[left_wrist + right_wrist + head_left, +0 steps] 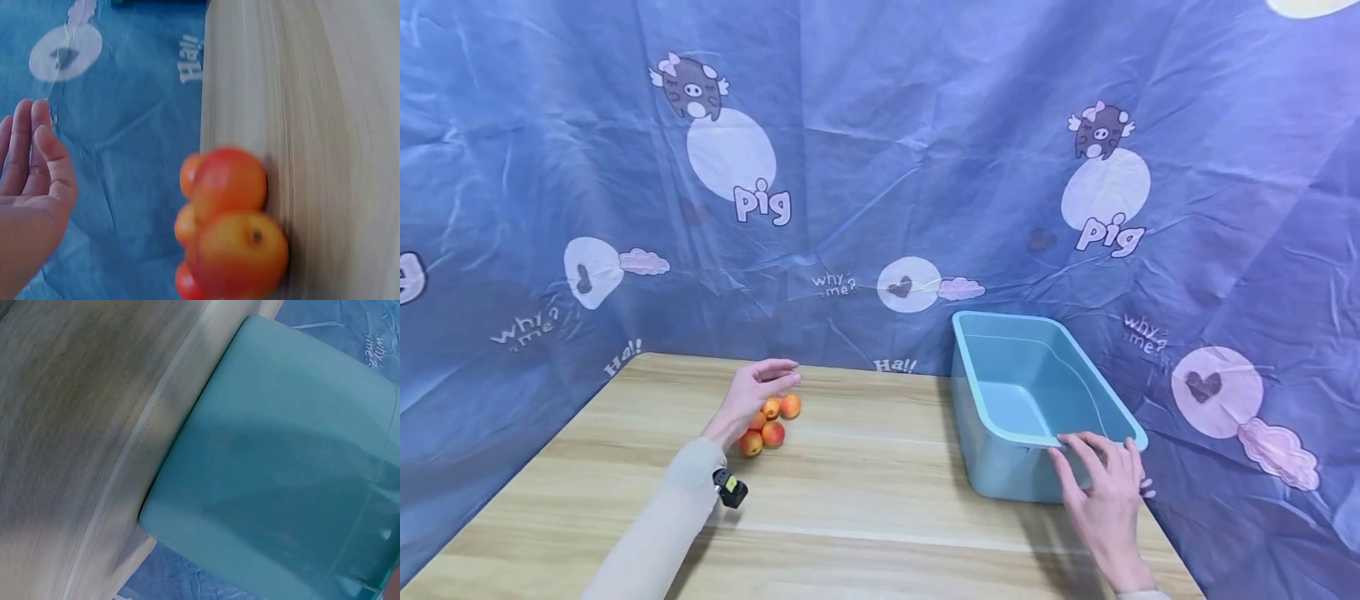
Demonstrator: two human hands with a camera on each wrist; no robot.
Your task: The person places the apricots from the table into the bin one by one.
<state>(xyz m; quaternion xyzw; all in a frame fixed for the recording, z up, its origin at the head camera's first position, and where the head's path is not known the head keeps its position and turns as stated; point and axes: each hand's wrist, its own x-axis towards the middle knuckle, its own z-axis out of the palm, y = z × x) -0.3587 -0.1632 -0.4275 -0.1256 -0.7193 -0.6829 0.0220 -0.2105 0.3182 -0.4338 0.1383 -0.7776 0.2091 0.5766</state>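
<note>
A cluster of several orange-red apricots (772, 432) lies on the wooden table at the left. My left hand (760, 390) hovers just above and behind them, its fingers extended and nothing in them. In the left wrist view that hand (37, 169) appears apart from the apricots (237, 256), palm showing. A blue plastic bin (970, 425) stands upright at the table's right side, its inside bare. With fingers bent over its near rim and the thumb at the front wall, my right hand (1105, 500) holds it. The right wrist view shows mostly the bin's outer wall (269, 444).
A wooden table (865, 483) spans the front, its plain surface between the apricots and the bin. Blue printed cloth (865, 200) hangs behind and along both sides, close to the bin's far and right sides. A black wrist camera (730, 488) sits on the left sleeve.
</note>
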